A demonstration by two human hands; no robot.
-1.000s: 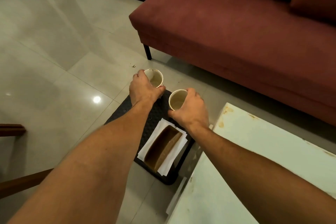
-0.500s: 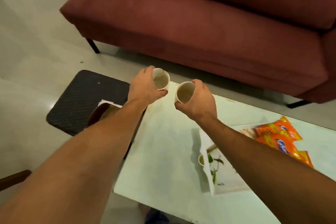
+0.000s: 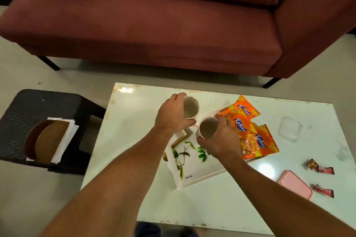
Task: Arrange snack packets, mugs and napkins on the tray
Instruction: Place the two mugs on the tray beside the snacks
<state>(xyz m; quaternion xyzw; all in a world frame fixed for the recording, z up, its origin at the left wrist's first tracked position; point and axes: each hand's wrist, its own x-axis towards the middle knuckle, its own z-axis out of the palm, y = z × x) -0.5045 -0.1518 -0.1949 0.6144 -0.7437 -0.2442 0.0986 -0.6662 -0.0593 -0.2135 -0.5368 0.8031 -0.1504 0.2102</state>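
Note:
My left hand (image 3: 172, 116) grips a cream mug (image 3: 190, 107), held above the far left corner of the white leaf-printed tray (image 3: 194, 171). My right hand (image 3: 219, 140) grips a second cream mug (image 3: 207, 128) over the tray's middle. Both mugs look empty and tilt toward me. Three orange snack packets (image 3: 248, 131) lie overlapping on the tray's right side. White napkins (image 3: 63, 140) lie under a brown wooden holder (image 3: 45, 140) on a black stool (image 3: 28, 109) at the left.
The tray rests on a white low table (image 3: 212, 204). A clear plastic container (image 3: 290, 129), a pink lid (image 3: 295, 183) and small red wrappers (image 3: 319, 167) lie at the table's right. A maroon sofa (image 3: 154, 25) stands behind the table.
Both hands lifted the mugs off the black stool and carried them right, over the table to the tray. The view swung right with them.

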